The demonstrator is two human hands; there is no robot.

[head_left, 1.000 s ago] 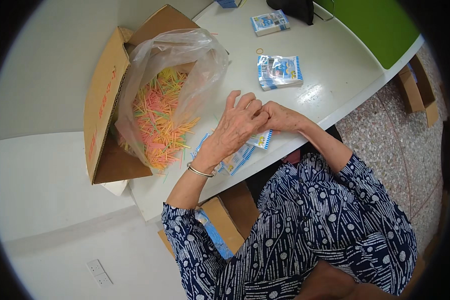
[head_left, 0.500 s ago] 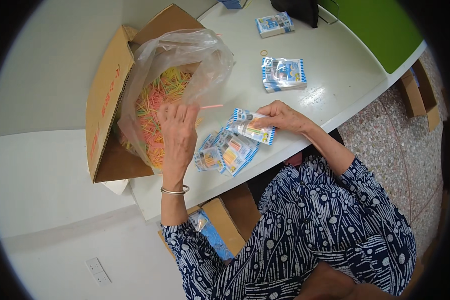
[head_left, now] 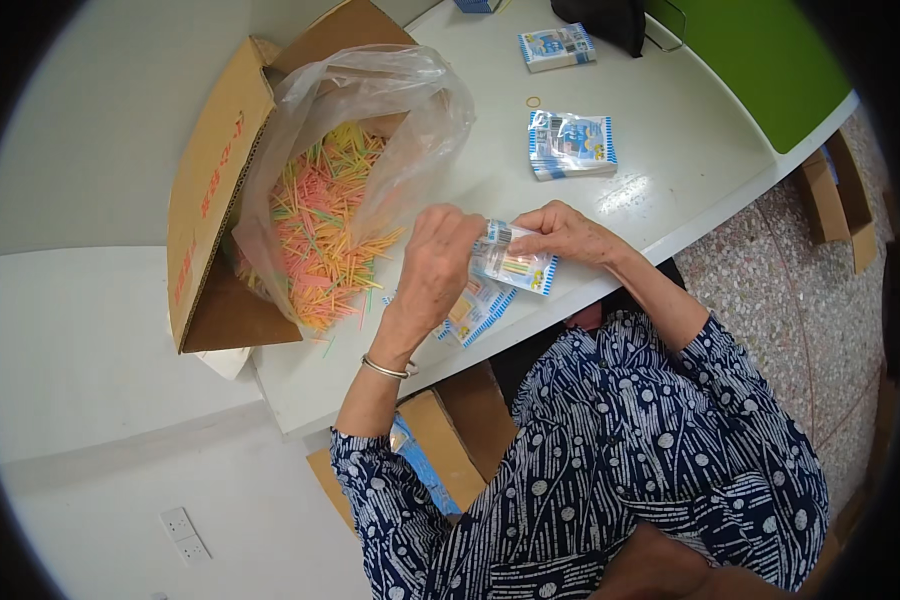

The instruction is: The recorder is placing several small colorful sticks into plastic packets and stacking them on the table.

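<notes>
At frame centre, left hand [head_left: 438, 262], back from the sticks [head_left: 325, 235], pinches several into the packet [head_left: 513, 263] gripped by right hand [head_left: 568, 232]: filling under way.

The left hand [head_left: 438, 268] covers the near end of the small packet [head_left: 513, 262], so can't tell how its fingertips meet it. Packets under the wrist [head_left: 475, 312], at about 6 o'clock from the hand, are half hidden. Print on the stack [head_left: 571, 145] at 1 o'clock is too small. Black object [head_left: 600, 20] at 12 is cut off by the edge.
</notes>
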